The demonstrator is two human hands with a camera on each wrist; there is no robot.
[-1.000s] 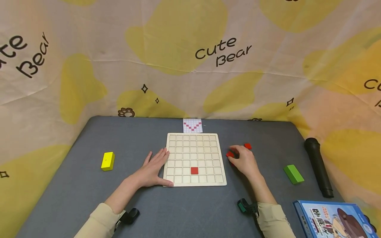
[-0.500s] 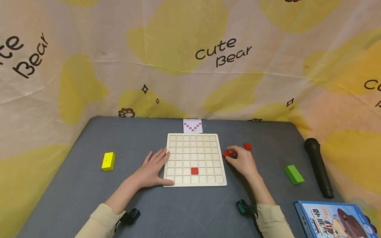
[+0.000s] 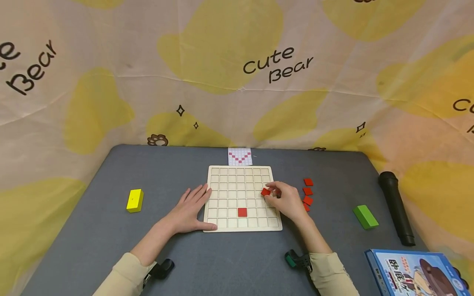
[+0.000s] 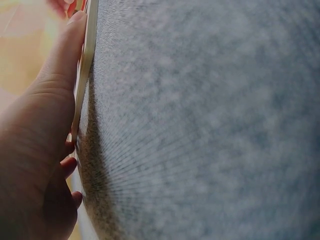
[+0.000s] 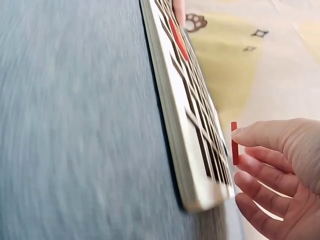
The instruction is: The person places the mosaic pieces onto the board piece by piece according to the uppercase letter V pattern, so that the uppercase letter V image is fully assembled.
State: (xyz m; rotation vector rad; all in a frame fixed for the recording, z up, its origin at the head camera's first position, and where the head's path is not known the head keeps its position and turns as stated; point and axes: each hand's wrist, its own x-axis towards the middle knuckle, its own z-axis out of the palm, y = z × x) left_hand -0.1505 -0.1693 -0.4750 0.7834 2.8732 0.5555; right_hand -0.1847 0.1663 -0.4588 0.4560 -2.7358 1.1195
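A pale wooden grid board (image 3: 227,187) lies mid-table, with one red square tile (image 3: 242,212) set in a cell near its front. My left hand (image 3: 189,210) rests on the board's left edge, fingers spread, thumb at the front corner; the left wrist view shows the thumb (image 4: 65,50) along the rim. Between thumb and fingers, my right hand (image 3: 286,200) pinches another red tile (image 3: 265,192) over the board's right side. In the right wrist view that pinched tile (image 5: 234,143) appears edge-on, above the grid.
Several red tiles (image 3: 308,191) lie in a column right of the board. A card with a pink V pattern (image 3: 240,156) sits behind it. Farther out are a yellow block (image 3: 134,200), a green block (image 3: 365,217), a black microphone (image 3: 396,207) and a blue box (image 3: 418,271).
My right hand has moved left from the tile column to over the board, carrying a red tile. More of the column now shows. The left hand stays put.
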